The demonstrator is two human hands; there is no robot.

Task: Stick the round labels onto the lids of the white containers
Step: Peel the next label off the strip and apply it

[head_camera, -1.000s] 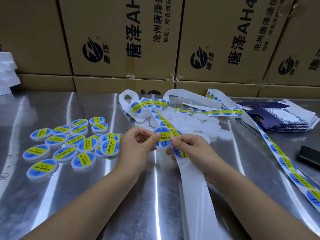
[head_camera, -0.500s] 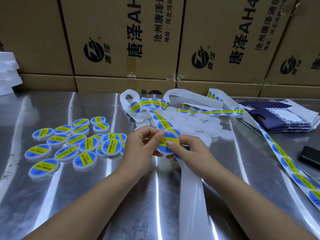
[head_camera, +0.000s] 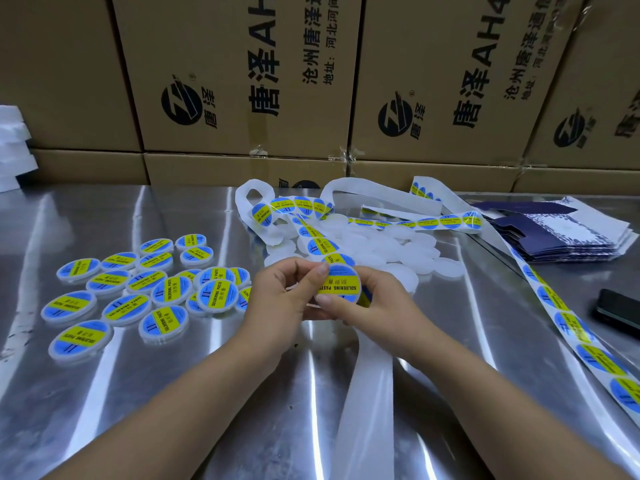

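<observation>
Now the round blue-and-yellow label (head_camera: 341, 288) is lying flat on the lid of the small white plastic container (head_camera: 359, 284), having been only half down a moment ago. The left hand (head_camera: 277, 299) and right hand (head_camera: 381, 306) are gripping it together above the shiny steel desk (head_camera: 173, 393), fingertips pressing its edges. It is probably heading next for the labelled containers (head_camera: 138, 292) at left.

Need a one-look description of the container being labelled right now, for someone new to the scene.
On the shiny steel table before the brown cardboard boxes, find where the left hand and right hand meet at centre. Pinched between them is a round white container with a blue-and-yellow label. Unlike the labelled ones lying left and the bare white ones behind, it alone is held.
</observation>
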